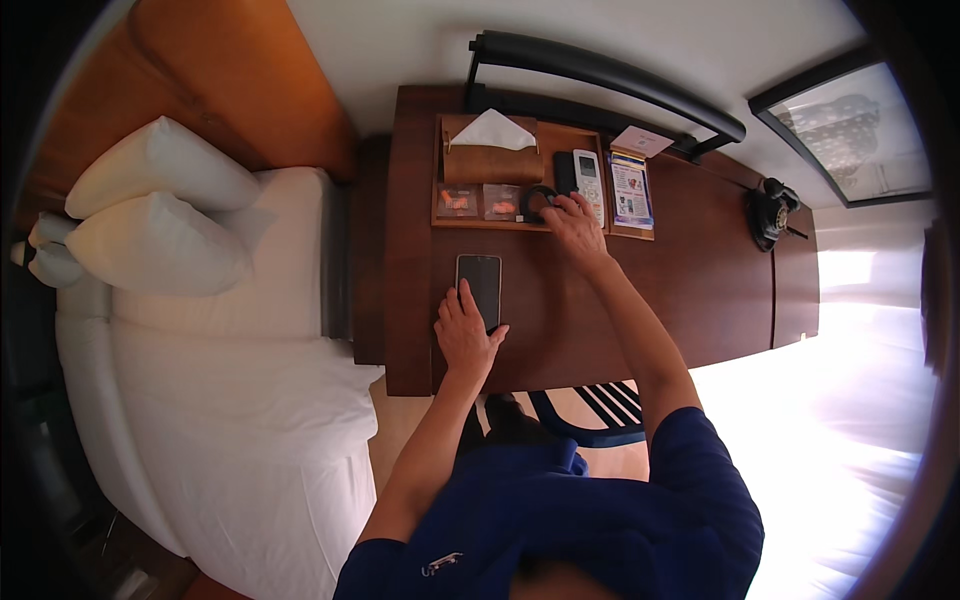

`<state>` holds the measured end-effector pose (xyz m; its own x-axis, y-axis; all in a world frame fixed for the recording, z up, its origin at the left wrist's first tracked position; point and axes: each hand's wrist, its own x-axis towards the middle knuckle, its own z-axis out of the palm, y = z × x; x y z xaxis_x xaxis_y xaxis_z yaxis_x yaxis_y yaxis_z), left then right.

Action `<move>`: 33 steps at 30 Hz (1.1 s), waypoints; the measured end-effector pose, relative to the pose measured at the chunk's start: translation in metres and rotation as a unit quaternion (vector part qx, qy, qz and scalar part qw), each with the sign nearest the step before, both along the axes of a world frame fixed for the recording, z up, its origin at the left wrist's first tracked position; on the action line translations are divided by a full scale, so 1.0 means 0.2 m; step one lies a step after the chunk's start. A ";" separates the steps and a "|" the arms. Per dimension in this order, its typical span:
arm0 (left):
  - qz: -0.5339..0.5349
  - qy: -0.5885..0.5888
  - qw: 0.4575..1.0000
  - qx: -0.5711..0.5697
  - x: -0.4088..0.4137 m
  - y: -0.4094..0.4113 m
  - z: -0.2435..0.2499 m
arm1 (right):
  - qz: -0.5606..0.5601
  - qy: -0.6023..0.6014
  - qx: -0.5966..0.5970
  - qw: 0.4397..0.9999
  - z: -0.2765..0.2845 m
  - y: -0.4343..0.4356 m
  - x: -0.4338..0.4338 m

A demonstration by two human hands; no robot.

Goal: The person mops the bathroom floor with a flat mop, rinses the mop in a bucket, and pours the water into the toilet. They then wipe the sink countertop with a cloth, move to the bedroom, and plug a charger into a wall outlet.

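A smartphone (pixel 487 281) lies screen up on the dark wooden desk (pixel 675 300). Over its lower left part rests my left hand (pixel 466 330), thumb and fingers at its two edges. My right hand (pixel 577 226) reaches into the wooden tray (pixel 480 223), its fingers at a coiled black cable (pixel 534 201); whether they grip it cannot be told. Beside that hand lie a white remote control (pixel 588 169) and a dark flat object (pixel 564 171). The tray also holds a brown tissue box (pixel 491 166) with a tissue sticking up and two clear packets (pixel 457 202) with orange contents.
Right of the tray stand printed cards (pixel 631 191) in a wooden holder. A black rotary telephone (pixel 769 214) is at the desk's far right. A black rail (pixel 600 75) runs along the wall. The bed (pixel 240 420) is at left, a dark slatted chair (pixel 600 435) below the desk.
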<state>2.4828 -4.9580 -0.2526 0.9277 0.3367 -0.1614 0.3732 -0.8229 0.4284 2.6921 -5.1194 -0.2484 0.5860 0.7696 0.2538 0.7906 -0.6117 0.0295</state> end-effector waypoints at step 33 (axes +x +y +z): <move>0.311 -0.243 0.355 -0.847 -1.15 -0.72 0.59 | 0.092 0.664 0.333 0.663 0.46 -0.26 -1.65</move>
